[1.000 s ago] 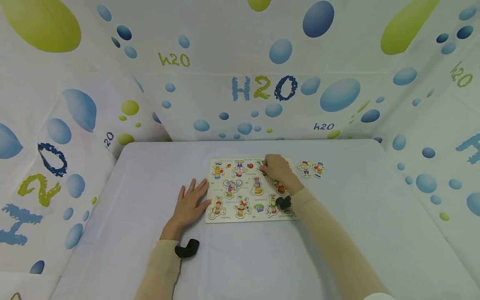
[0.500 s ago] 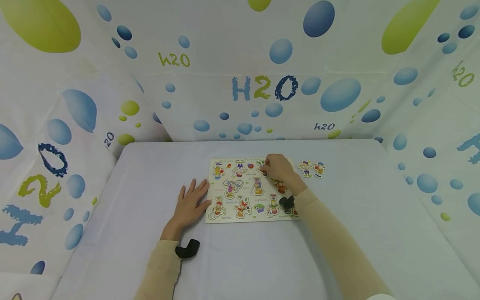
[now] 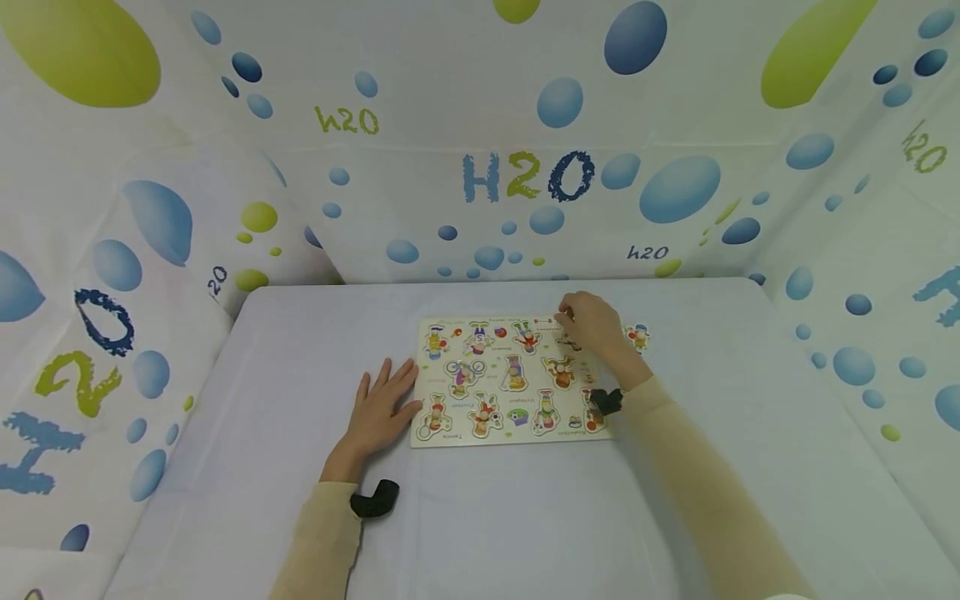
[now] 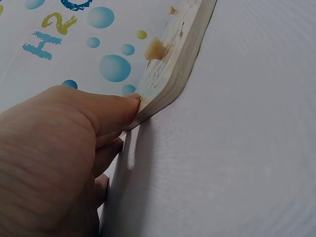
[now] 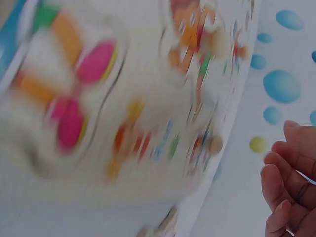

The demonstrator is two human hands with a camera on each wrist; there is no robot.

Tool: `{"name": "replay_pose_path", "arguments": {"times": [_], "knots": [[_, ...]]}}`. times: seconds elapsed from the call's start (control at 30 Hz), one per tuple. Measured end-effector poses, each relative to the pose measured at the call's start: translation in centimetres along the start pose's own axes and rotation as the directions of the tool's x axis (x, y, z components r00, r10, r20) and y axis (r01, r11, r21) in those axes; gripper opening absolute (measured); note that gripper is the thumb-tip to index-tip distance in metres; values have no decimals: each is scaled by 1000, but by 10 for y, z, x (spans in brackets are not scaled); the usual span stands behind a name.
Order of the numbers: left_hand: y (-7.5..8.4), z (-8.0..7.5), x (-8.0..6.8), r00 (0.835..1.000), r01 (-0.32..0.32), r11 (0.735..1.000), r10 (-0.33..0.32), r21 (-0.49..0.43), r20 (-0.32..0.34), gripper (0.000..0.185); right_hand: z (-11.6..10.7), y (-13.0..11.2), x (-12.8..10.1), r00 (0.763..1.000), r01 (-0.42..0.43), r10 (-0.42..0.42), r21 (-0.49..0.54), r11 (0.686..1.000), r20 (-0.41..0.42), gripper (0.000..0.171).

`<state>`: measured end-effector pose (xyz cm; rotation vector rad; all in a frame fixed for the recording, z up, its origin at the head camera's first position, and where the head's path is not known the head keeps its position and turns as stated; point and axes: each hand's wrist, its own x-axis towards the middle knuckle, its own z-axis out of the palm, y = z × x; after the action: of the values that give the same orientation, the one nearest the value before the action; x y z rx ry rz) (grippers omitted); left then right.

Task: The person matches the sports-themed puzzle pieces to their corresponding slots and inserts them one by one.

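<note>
A pale wooden puzzle board (image 3: 504,438) with several cartoon sports figures lies on the white table. My left hand (image 3: 378,417) rests flat on the table, fingers spread, its fingertips and thumb against the board's left edge; in the left wrist view the thumb (image 4: 113,111) touches the board's corner. My right hand (image 3: 596,329) is over the board's upper right corner, partly hiding it. In the right wrist view its fingers (image 5: 274,182) are loosely bent with nothing between them. A figure piece (image 3: 527,337) sits in the top row, left of that hand.
A loose figure piece (image 3: 638,337) lies on the table just right of the right hand. Black wrist straps (image 3: 375,498) are on both wrists. A white cloth (image 3: 420,167) with blue and green bubbles and H2O lettering hangs behind and beside the table.
My right hand has left the top-row figure piece and moved right, uncovering it. It now hides one of the two loose pieces. The left hand has not moved.
</note>
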<state>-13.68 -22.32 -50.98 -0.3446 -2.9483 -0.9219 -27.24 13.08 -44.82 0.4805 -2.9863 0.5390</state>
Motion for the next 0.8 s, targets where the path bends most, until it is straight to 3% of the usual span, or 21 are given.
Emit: {"name": "replay_pose_path", "arguments": {"times": [0.4,0.6,0.8], "knots": [[-2,1,0,1000,3,1000,-3,3,2,62,-26,60,-20,994,-84,80,-49,995,-69,17],[-3,2,0,1000,4,1000,-3,-5,4,62,-28,88,-24,989,-144,145,-61,988,13,22],[-4,3,1,1000,2,1000,-2,-7,8,62,-30,102,-30,977,-187,191,-49,981,97,22]]}}
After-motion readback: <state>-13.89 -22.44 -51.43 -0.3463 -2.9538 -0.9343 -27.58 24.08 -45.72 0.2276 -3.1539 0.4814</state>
